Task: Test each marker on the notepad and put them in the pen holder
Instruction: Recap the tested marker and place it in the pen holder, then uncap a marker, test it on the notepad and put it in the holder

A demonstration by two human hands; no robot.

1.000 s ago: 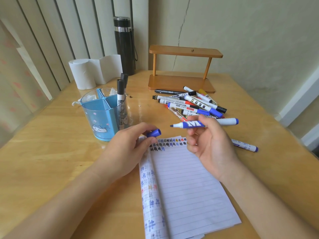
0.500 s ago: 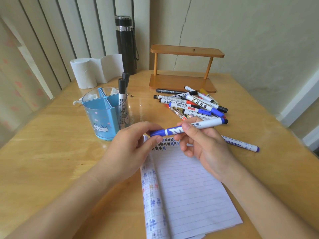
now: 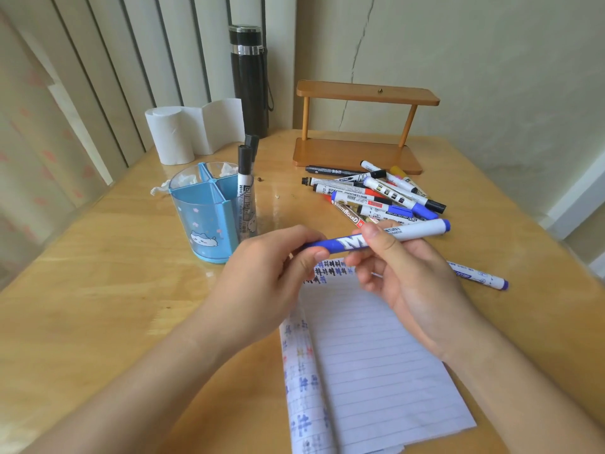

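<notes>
Held across the centre of the frame, just above the top edge of the notepad (image 3: 376,355): a blue marker (image 3: 350,242), nearly level, its white barrel end slightly raised toward the right. Pinched at its blue left end by the left hand (image 3: 262,273), thumb and curled fingers closing over that end and hiding the tip. Gripped at mid-barrel by the right hand (image 3: 415,283), thumb on top, other fingers curled beneath. Lying flat on the bench (image 3: 98,306) below both hands, the notepad with its lined page up, rows of small blue and black test marks along the top edge and more marks down the folded strip at its left. Left of centre, standing on the bench, a blue pen holder (image 3: 203,231) with clear upper walls and inner dividers, holding two black markers (image 3: 244,172) upright, caps up, in its right-hand compartment. Upper right of centre, a loose pile of markers (image 3: 376,198) lying crosswise on one another, just beyond the held marker. At right, apart from the pile, a single marker (image 3: 478,276) flat on the bench, partly hidden behind the right hand. Behind the pile, a small wooden shelf stand (image 3: 360,126). At the top of the frame, a black flask (image 3: 248,80) against the wall, with a roll of white paper (image 3: 173,136) to its left.
</notes>
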